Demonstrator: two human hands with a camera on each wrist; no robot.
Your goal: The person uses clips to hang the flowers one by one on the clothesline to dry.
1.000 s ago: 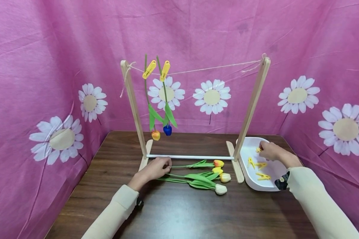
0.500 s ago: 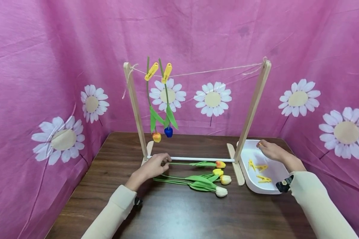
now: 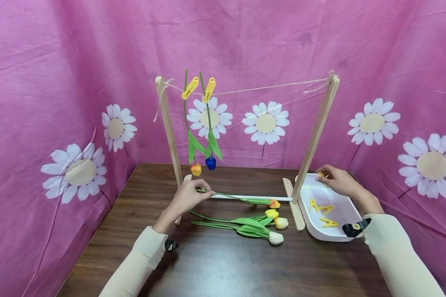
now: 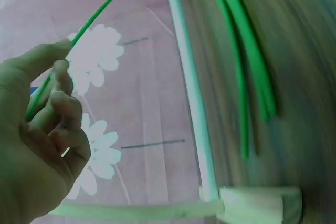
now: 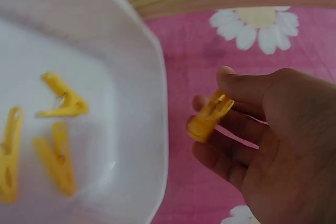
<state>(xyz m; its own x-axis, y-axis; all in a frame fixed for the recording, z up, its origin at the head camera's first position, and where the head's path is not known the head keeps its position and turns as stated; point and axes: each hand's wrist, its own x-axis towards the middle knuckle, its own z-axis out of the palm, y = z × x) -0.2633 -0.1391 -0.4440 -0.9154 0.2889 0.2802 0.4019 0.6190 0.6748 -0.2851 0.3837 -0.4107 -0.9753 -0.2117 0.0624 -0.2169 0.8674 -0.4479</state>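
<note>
My left hand (image 3: 188, 197) pinches the green stem (image 4: 97, 17) of an orange-and-yellow tulip (image 3: 274, 203) between thumb and fingers. The stem's end is raised near the white rod (image 3: 252, 198), while the flower head lies low by the rack's right foot. Over the far rim of the white tray (image 3: 308, 229), my right hand (image 3: 338, 180) holds a yellow clothespin (image 5: 210, 116) in its fingertips. Several more tulips, yellow and white (image 3: 276, 238), lie side by side on the table. Three yellow clothespins (image 5: 55, 158) lie inside the tray.
A wooden rack (image 3: 316, 136) with a string (image 3: 267, 86) strung between its posts stands at the back. Two tulips, one orange (image 3: 196, 169) and one blue (image 3: 210, 163), hang head down from clothespins at the string's left. A pink daisy-print cloth (image 3: 223, 37) surrounds the brown table (image 3: 223, 268).
My left hand has lifted the tulip's stem end off the table. My right hand has risen from inside the tray to its far rim with a clothespin.
</note>
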